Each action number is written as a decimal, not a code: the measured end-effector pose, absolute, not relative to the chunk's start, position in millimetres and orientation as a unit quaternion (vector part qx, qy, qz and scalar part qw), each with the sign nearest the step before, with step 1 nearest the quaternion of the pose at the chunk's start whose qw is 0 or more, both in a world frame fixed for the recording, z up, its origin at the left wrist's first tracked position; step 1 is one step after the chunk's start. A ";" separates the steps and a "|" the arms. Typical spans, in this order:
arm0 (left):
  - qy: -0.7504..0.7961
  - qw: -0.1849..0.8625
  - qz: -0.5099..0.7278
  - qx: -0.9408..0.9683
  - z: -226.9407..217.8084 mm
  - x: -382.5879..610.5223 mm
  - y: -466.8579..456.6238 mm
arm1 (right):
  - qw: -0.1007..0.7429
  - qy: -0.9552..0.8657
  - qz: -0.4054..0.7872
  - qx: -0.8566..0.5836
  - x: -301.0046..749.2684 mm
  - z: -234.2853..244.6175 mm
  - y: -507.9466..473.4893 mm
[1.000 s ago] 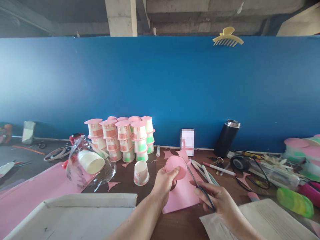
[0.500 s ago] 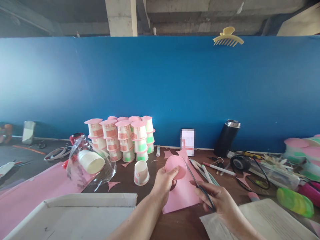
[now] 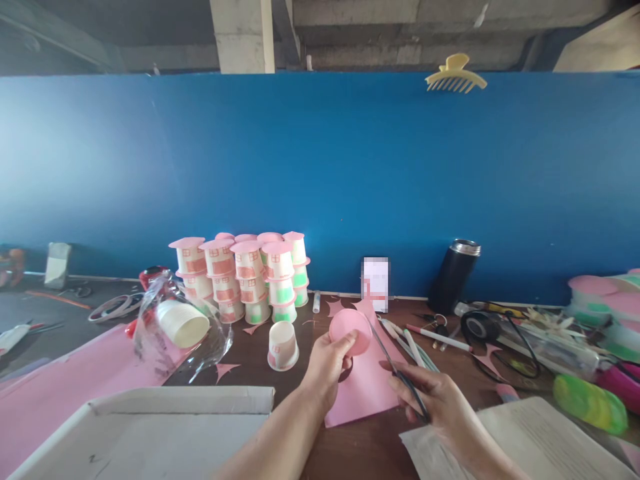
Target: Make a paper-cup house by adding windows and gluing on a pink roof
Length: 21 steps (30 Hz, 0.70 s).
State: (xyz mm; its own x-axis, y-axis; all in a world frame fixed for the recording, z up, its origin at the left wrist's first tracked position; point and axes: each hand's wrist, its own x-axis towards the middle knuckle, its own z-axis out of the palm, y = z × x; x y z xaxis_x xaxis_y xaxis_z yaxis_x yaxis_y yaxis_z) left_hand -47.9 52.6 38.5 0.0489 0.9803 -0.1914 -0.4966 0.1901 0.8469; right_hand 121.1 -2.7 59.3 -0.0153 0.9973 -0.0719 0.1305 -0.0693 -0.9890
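Note:
My left hand (image 3: 327,365) pinches a round pink paper disc (image 3: 351,329) and holds it up above a pink paper sheet (image 3: 365,387) on the brown table. My right hand (image 3: 440,400) grips a pair of black-handled scissors (image 3: 397,370); their blades point up and left toward the disc's right edge. An upside-down white paper cup (image 3: 283,346) with a pink base stands just left of my left hand.
Decorated cups with pink tops (image 3: 245,273) are stacked against the blue wall. A plastic bag of white cups (image 3: 177,327) lies at left on pink paper. A white box (image 3: 150,427) fills the near left. Pens (image 3: 435,339), a black flask (image 3: 453,277), tape (image 3: 477,327) and an open book (image 3: 530,440) lie right.
My left hand has tilted the pink disc slightly and shifted it a little left. The scissors and right hand stay almost where they were.

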 end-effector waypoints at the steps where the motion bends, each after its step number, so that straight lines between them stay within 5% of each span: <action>1: 0.397 0.661 0.567 0.288 38.1 -47.1 52.8 | 0.444 -0.518 0.490 -0.542 120.5 58.9 -2.4; 21: 0.426 0.634 0.569 0.306 30.6 -37.4 49.1 | 0.442 -0.518 0.512 -0.523 121.9 39.2 2.7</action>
